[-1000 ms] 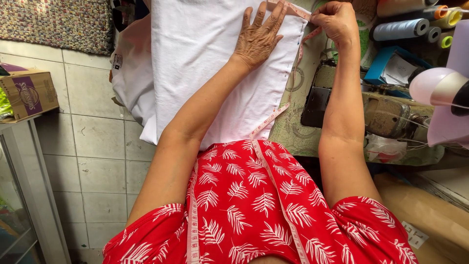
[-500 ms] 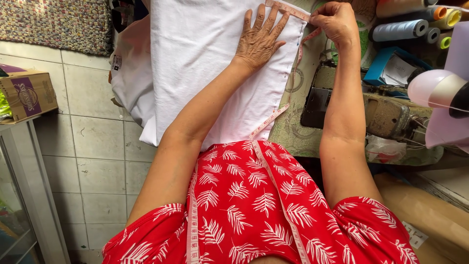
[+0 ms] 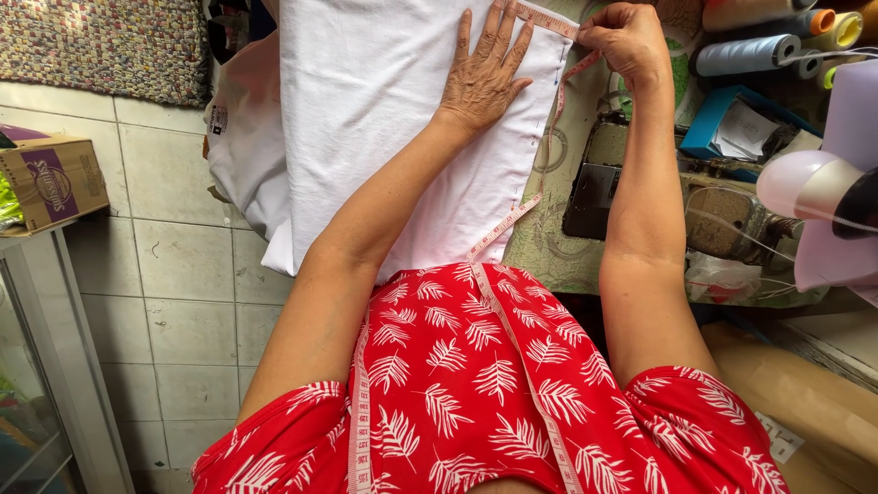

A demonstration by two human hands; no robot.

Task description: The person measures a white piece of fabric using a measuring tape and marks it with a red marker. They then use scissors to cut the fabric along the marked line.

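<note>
A white cloth [image 3: 384,110] lies spread over the table and hangs off its left edge. My left hand [image 3: 485,69] rests flat on the cloth near its right border, fingers apart. My right hand [image 3: 626,41] pinches a pink measuring tape [image 3: 549,20] just beyond the cloth's right edge. The tape runs across the top of the cloth behind my left fingers, then drops along the cloth's edge to my red leaf-print dress, where it hangs around my neck.
Thread cones [image 3: 745,53] lie at the top right. A sewing machine [image 3: 823,210] stands at the right, with a dark box [image 3: 594,187] and a blue box [image 3: 732,128] beside it. A cardboard box [image 3: 46,183] sits on a glass shelf at left above the tiled floor [image 3: 174,274].
Both hands keep their hold and place on the cloth and tape. Only the view has shifted slightly.
</note>
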